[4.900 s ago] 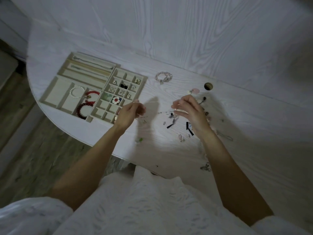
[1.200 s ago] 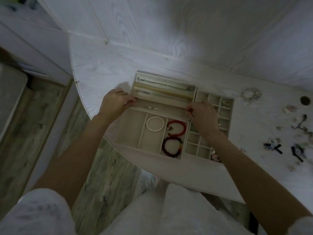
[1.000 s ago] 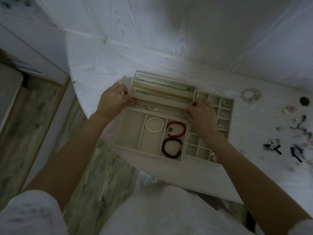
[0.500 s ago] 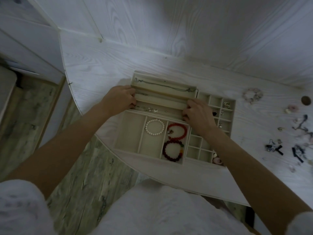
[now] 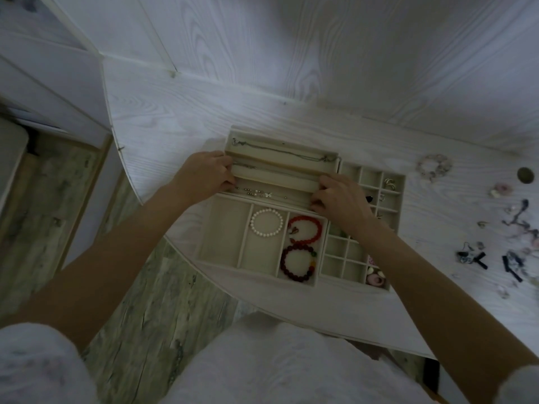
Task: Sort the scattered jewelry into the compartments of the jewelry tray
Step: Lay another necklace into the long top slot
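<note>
In the nearest of the long slots at the back of the jewelry tray, a thin beaded chain lies stretched from end to end. Five seconds ago it hung in the air between the two hands over the scattered pile; a second ago it was being lowered, and now it lies flat, its small beads and pale charm bunched toward the left half. The left hand has its fingers curled at the slot's left end, seemingly pinching the chain there, and the right hand has its fingers bent at the right end; whether they actually hold the chain or only press on the divider cannot be told. My judgement is that this piece is all but placed, and only letting go remains.

Two other necklaces fill the slots behind it. In front, a pearl bracelet has its own compartment, beside a red bracelet and a dark beaded bracelet sharing the next one. The grid of small cells to the right holds a few small pieces, partly hidden under the right forearm.

On the white table, well to the right of the tray, much is left to sort: a pale beaded bracelet, a pinkish piece and a scatter of dark small items. So the task looks well begun, not nearly done.

No brand, label or writing can be read anywhere.
</note>
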Demonstrator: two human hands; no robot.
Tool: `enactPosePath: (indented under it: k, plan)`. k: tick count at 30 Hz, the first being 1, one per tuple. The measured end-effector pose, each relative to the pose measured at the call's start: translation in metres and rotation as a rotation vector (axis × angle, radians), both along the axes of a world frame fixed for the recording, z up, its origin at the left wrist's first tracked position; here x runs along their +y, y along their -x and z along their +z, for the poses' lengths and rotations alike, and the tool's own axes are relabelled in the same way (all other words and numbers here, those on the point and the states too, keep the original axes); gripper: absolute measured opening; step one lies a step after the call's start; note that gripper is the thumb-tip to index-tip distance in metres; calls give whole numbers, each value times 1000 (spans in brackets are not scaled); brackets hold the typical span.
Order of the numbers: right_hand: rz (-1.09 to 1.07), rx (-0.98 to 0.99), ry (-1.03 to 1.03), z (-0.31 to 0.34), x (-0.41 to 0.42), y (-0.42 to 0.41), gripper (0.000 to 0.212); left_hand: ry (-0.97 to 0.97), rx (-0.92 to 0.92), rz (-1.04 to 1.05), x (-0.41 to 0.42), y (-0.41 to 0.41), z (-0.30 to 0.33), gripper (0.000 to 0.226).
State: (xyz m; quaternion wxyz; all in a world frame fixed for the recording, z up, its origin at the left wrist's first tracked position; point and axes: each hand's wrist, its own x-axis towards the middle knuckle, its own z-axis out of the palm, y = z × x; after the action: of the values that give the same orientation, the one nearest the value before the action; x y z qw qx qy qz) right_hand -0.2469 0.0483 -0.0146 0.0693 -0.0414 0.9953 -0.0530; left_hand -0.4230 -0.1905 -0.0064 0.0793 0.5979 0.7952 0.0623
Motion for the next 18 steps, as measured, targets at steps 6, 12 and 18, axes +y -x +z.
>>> enactPosePath:
  k: [6, 12, 18]
  plan:
    - [94, 18, -73, -1, -1, 4, 17, 31, -6, -39, 3, 2, -5, 20]
    - [209, 42, 34, -7, 8, 3, 19, 40, 14, -69, -1, 6, -3, 23]
    - [211, 11, 119, -2, 10, 3, 21, 48, -15, -49, -2, 4, 2, 24]
